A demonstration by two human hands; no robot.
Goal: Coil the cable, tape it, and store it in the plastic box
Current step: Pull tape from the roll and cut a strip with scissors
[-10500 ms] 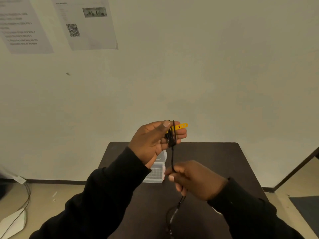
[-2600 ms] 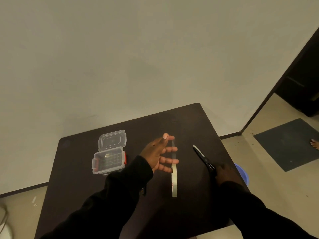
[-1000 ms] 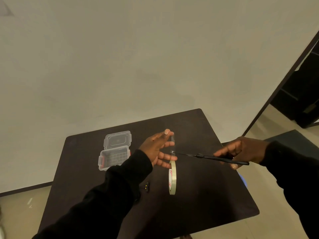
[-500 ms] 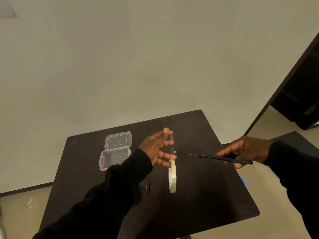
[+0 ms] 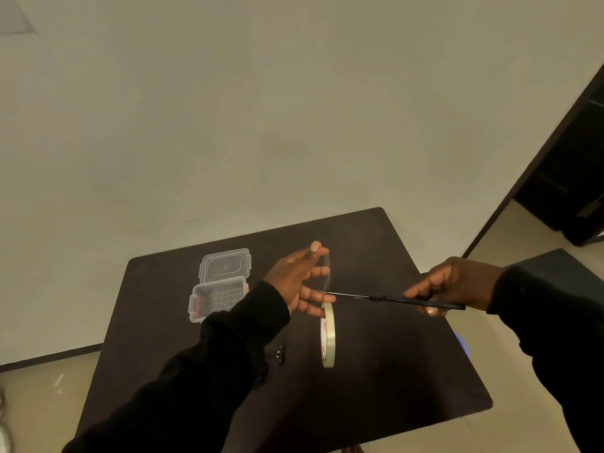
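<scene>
In the head view, the scissors (image 5: 405,299) in the right hand (image 5: 454,282) have advanced from a second ago, and their tips now meet the clear strip of tape (image 5: 327,273) that the left hand (image 5: 299,282) stretches up from the tape roll (image 5: 327,335). The left fingers (image 5: 318,273) are spread, thumb and forefinger pinching the strip's top end; the right fingers are curled round the scissor handles. The cut looks imminent, which would free a piece for binding. The cable (image 5: 279,353) lies on the bench (image 5: 408,371) near the left sleeve, mostly hidden. The plastic box (image 5: 217,297) stands open at far left.
</scene>
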